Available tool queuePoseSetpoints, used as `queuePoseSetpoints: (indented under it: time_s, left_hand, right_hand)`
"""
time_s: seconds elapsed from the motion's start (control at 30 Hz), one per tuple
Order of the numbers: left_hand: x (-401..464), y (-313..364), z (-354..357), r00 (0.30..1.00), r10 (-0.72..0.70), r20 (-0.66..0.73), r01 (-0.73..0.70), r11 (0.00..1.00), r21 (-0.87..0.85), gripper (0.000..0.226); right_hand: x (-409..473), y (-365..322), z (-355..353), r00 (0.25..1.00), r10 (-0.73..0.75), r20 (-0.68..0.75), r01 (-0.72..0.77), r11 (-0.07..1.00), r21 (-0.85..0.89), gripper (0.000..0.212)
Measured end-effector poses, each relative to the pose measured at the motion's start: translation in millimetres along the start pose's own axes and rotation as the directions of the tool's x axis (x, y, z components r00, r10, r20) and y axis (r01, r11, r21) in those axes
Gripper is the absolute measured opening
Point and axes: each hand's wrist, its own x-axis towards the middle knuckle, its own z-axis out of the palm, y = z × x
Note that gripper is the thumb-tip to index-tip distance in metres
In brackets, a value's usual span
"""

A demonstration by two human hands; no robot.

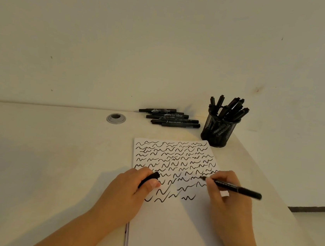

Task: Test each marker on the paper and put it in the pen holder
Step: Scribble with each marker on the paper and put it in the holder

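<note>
My right hand grips an uncapped black marker with its tip down on the white paper, at the right end of a row of squiggles. The paper's upper half is covered with black wavy test lines. My left hand rests on the paper's left edge and holds the marker's black cap between thumb and fingers. A black mesh pen holder stands beyond the paper's far right corner with several markers upright in it. Several capped black markers lie in a pile at the back of the desk.
The white desk meets a pale wall at the back. A round grey cable grommet sits in the desk left of the marker pile. The desk's right edge runs diagonally close to the pen holder and my right hand.
</note>
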Motion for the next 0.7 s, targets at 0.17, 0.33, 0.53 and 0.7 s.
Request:
queuePoseSetpoints:
  time_s: [0.17,0.33,0.53,0.7]
  left_hand:
    - [1.6,-0.6,0.6,1.000,0.006,0.001,-0.006,1.000,0.027,0.024]
    - [0.6,-1.2,0.7,0.998,0.051,-0.033,-0.048,0.995,0.089,0.016]
    - [0.2,1.6,-1.4,0.997,0.078,-0.024,-0.075,0.993,0.091,0.014]
    - [1.9,0.6,-4.1,0.997,0.079,-0.010,-0.078,0.992,0.097,0.007]
  right_hand:
    - [7.9,-3.0,-4.2,0.994,0.106,-0.038,-0.097,0.979,0.178,0.022]
    - [25.9,-27.2,2.5,0.993,0.082,0.083,-0.110,0.896,0.429,0.021]
    - [36.3,-28.4,28.0,0.958,0.154,0.243,-0.275,0.740,0.614,0.026]
    - [33.2,-17.3,32.8,0.926,0.167,0.338,-0.365,0.625,0.690,0.026]
